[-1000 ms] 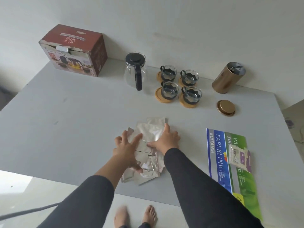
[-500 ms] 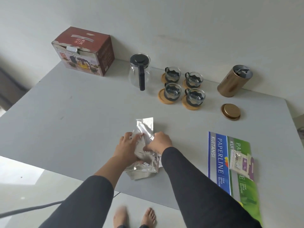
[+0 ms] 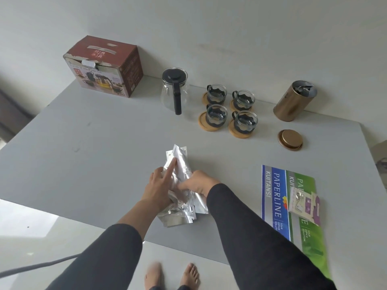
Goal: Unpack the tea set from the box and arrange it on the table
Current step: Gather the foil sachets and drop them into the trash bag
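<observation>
Worn on the head, a single wide-angle view, pitched forward and steeply down over the grey table (image 3: pixel 88 155) from its near edge. Close above the forearms and bare feet at 6 o'clock; farther off, the wall (image 3: pixel 230 28) at 12 o'clock, with straight edges bowed by the lens. Only one view, so no overlap with another.

Two Paperline receipt books (image 3: pixel 293 208) lie side by side on the grey table (image 3: pixel 83 164), a small packet (image 3: pixel 303 203) resting atop them.
</observation>
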A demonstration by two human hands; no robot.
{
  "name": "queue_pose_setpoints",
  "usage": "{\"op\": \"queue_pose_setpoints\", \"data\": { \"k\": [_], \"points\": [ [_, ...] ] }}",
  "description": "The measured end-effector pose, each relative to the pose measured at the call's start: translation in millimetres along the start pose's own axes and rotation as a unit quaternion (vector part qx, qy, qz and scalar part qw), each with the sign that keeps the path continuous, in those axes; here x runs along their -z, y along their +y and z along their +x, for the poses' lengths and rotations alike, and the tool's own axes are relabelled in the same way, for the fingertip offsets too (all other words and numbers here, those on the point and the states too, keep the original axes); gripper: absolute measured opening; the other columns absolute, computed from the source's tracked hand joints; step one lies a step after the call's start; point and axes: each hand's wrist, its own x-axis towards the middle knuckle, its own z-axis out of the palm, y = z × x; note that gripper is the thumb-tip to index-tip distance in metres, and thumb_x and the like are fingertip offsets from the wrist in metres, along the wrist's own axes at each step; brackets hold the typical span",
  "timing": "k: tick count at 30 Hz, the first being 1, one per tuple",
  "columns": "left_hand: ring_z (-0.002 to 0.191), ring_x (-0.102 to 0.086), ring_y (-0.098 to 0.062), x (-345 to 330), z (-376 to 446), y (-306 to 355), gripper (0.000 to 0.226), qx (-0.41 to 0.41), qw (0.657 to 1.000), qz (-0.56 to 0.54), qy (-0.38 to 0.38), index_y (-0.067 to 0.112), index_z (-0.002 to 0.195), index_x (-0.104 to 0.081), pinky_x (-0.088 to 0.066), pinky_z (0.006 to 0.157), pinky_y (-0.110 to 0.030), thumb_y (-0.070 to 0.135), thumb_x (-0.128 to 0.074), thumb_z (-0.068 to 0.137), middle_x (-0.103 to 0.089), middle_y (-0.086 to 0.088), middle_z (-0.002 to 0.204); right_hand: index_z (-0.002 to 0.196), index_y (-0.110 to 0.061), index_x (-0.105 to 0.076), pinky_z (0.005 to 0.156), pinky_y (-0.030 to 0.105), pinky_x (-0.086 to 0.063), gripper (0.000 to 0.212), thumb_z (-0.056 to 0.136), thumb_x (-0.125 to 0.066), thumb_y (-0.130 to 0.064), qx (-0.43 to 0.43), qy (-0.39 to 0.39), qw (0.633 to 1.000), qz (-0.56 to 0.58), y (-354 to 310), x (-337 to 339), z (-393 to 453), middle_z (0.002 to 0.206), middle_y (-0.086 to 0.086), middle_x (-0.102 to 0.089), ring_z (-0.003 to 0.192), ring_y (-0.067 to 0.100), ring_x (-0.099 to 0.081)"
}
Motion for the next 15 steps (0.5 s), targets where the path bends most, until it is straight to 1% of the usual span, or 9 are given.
{"op": "queue_pose_setpoints", "data": {
  "k": [2, 4, 6, 7, 8, 11, 13, 15],
  "points": [
    [0.118, -0.037, -0.03, -0.6, -0.7, -2.2, 0.117, -0.016, 1.0, 0.002, 0.009, 0.037, 0.147, 0.011, -0.044, 0.097, -0.041, 0.006, -0.072, 0.07, -0.035, -0.011, 0.128, 0.113, -0.003, -0.058, 0.081, 0.028, -0.043, 0.047, 0.077, -0.073, -0.029, -0.011, -0.011, 1.0, 0.014, 0.9, 0.2, -2.1, 0.1, 0.007, -0.058, 0.093, 0.023, -0.057],
    [0.114, -0.04, -0.031, -1.3, -1.2, -4.2, 0.121, -0.039, 0.999, 0.001, 0.023, 0.047, 0.141, 0.018, -0.045, 0.094, -0.043, 0.001, -0.069, 0.07, -0.038, -0.012, 0.125, 0.119, -0.002, -0.055, 0.091, 0.032, -0.045, 0.06, 0.074, -0.075, -0.035, -0.02, -0.021, 0.999, 0.027, 0.3, -1.3, -3.6, 0.11, 0.009, -0.06, 0.105, 0.025, -0.058],
    [0.11, -0.041, -0.031, -2.1, -0.1, -7.4, 0.118, -0.061, 0.998, 0.007, 0.027, 0.051, 0.132, 0.021, -0.046, 0.093, -0.043, 0.001, -0.067, 0.07, -0.04, -0.011, 0.123, 0.125, -0.002, -0.055, 0.1, 0.038, -0.045, 0.081, 0.06, -0.079, -0.044, -0.02, -0.034, 0.998, 0.039, -0.5, -5.0, -4.3, 0.122, 0.011, -0.061, 0.112, 0.028, -0.058],
    [0.109, -0.042, -0.031, -2.6, 0.8, -9.7, 0.119, -0.069, 0.997, 0.009, 0.028, 0.054, 0.13, 0.022, -0.046, 0.092, -0.044, 0.002, -0.067, 0.071, -0.041, -0.011, 0.122, 0.124, -0.004, -0.057, 0.101, 0.041, -0.045, 0.087, 0.052, -0.079, -0.047, -0.017, -0.038, 0.998, 0.045, 1.9, -6.8, -0.2, 0.122, 0.013, -0.062, 0.112, 0.029, -0.059],
    [0.108, -0.043, -0.031, -2.4, 1.5, -11.2, 0.119, -0.078, 0.996, 0.012, 0.03, 0.057, 0.129, 0.022, -0.047, 0.091, -0.045, 0.004, -0.067, 0.072, -0.042, -0.01, 0.121, 0.122, -0.005, -0.059, 0.1, 0.043, -0.046, 0.085, 0.049, -0.078, -0.046, -0.017, -0.037, 0.998, 0.05, 4.8, -8.4, 3.2, 0.12, 0.014, -0.064, 0.11, 0.029, -0.06],
    [0.111, -0.043, -0.031, 0.5, 1.3, -13.4, 0.115, -0.097, 0.995, 0.017, 0.011, 0.056, 0.135, 0.02, -0.046, 0.092, -0.043, 0.008, -0.066, 0.075, -0.041, -0.009, 0.122, 0.115, -0.002, -0.062, 0.1, 0.044, -0.047, 0.056, 0.067, -0.075, -0.027, -0.027, -0.015, 0.996, 0.083, 10.7, -13.4, -0.5, 0.114, 0.016, -0.066, 0.106, 0.03, -0.062],
    [0.114, -0.042, -0.03, 2.6, -0.7, -13.1, 0.112, -0.109, 0.994, 0.023, -0.005, 0.055, 0.138, 0.016, -0.045, 0.094, -0.042, 0.014, -0.068, 0.077, -0.039, -0.009, 0.125, 0.116, 0.0, -0.06, 0.099, 0.043, -0.047, 0.053, 0.07, -0.074, -0.021, -0.036, 0.007, 0.994, 0.102, 12.0, -16.1, -9.5, 0.115, 0.016, -0.065, 0.106, 0.03, -0.061],
    [0.114, -0.043, -0.03, 3.7, -2.2, -13.9, 0.115, -0.137, 0.99, 0.023, -0.003, 0.061, 0.131, 0.017, -0.046, 0.093, -0.043, 0.014, -0.071, 0.075, -0.04, -0.01, 0.124, 0.118, 0.001, -0.058, 0.099, 0.039, -0.047, 0.051, 0.073, -0.073, -0.019, -0.038, 0.019, 0.993, 0.11, 10.2, -18.5, -19.9, 0.112, 0.013, -0.064, 0.107, 0.03, -0.06]
  ]
}}
